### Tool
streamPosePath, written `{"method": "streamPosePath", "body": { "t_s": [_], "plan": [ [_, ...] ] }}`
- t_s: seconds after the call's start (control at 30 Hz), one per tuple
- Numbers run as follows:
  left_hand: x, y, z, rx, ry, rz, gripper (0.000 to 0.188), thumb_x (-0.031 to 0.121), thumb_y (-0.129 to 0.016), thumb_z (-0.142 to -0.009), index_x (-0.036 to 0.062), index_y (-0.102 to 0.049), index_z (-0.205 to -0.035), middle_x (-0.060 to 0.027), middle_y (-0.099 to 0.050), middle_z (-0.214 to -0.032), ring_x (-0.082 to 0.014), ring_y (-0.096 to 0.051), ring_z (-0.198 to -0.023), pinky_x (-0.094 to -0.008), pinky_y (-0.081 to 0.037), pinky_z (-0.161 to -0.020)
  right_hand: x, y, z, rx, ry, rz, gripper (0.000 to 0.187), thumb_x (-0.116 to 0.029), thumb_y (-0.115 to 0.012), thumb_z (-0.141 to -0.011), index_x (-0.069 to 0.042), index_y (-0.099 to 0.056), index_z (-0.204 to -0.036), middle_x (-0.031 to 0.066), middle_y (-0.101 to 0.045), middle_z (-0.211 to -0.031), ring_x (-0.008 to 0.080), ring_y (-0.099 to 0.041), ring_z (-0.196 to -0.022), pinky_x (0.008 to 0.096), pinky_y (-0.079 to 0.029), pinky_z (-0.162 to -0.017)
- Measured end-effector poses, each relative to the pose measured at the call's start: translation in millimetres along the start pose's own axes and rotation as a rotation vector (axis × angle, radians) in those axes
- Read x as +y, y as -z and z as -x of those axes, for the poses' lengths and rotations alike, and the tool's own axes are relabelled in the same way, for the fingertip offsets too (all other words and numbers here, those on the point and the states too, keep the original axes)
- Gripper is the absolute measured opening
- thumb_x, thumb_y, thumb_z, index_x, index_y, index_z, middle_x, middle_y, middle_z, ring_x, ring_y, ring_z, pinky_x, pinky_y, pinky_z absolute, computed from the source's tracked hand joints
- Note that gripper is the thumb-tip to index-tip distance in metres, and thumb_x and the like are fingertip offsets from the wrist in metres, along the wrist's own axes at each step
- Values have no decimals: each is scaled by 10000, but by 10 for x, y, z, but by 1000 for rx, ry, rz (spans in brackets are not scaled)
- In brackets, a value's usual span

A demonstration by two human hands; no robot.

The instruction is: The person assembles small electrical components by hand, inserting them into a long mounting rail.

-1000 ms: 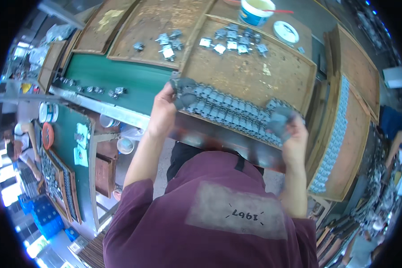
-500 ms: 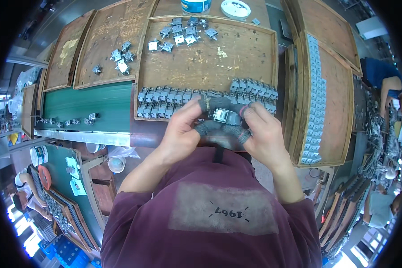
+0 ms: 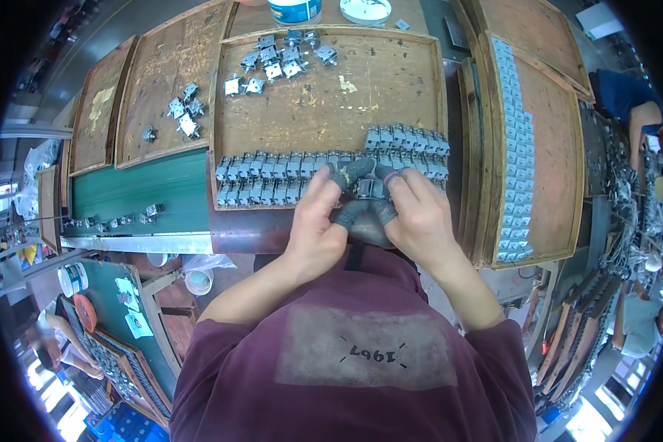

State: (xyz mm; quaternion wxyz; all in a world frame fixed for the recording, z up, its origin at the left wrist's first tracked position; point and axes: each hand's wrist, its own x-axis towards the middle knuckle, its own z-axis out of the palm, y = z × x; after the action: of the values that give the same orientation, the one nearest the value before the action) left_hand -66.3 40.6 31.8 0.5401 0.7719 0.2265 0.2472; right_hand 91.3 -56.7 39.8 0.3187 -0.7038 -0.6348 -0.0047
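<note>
My left hand (image 3: 318,222) and my right hand (image 3: 414,214) meet over the near edge of a wooden tray (image 3: 390,81). Dark fingertip covers are on the fingers. Together they pinch one small grey metal part (image 3: 368,189) between thumbs and forefingers. Two rows of the same metal parts (image 3: 272,177) lie side by side along the tray's near edge, just left of and beyond my hands. A loose cluster of metal parts (image 3: 280,60) lies at the tray's far end.
Another wooden tray (image 3: 125,110) with scattered parts lies to the left, above a green belt (image 3: 144,193). A tray (image 3: 545,125) on the right carries a column of parts. A white and blue tub (image 3: 295,10) stands at the back. Another person (image 3: 633,103) is at the far right.
Earlier my hands were spread apart at the ends of the long rows of parts. They have come together at the middle and now pinch a single part.
</note>
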Motion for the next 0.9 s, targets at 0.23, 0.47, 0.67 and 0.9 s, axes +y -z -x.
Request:
{"method": "streamPosePath", "body": {
  "t_s": [0.23, 0.47, 0.67, 0.9],
  "plan": [
    [-95, -167, -91, 143, -173, -355, 703, -1, -703, -723, -6, -497, -1395, -218, -556, -1240, -343, -541, -1090, -399, -467, -923, 30, -56, 13, 53, -101, -102, 306, -55, -740, -745, 34, -637, -1019, 148, -601, -885, 331, -624, -722, 384, -506, -593],
    [-337, -163, -275, 56, -509, -290, 724, 187, -853, -664, -64, -568, -1281, -206, -654, -1144, -345, -677, -946, -393, -545, -812, 249, 48, -6, -295, -419, -586, 487, -368, -810, -745, 8, -645, -1008, 147, -658, -882, 276, -645, -707, 359, -503, -615],
    [-269, -266, -252, 98, -542, -296, 718, 245, -827, -646, -54, -590, -1254, -175, -677, -1019, -314, -692, -834, -389, -561, -742, 220, 116, 40, -374, -474, -691, 412, -374, -800, -746, -1, -676, -871, 144, -665, -741, 224, -626, -614, 322, -477, -591],
    [-242, -211, -356, -103, -375, -124, 677, 209, -816, -651, -5, -621, -1263, -196, -673, -1119, -315, -708, -856, -371, -572, -729, 274, 41, 90, -193, -331, -602, 401, -346, -834, -715, -10, -627, -794, 112, -614, -691, 191, -588, -613, 309, -450, -573]
  ]
}}
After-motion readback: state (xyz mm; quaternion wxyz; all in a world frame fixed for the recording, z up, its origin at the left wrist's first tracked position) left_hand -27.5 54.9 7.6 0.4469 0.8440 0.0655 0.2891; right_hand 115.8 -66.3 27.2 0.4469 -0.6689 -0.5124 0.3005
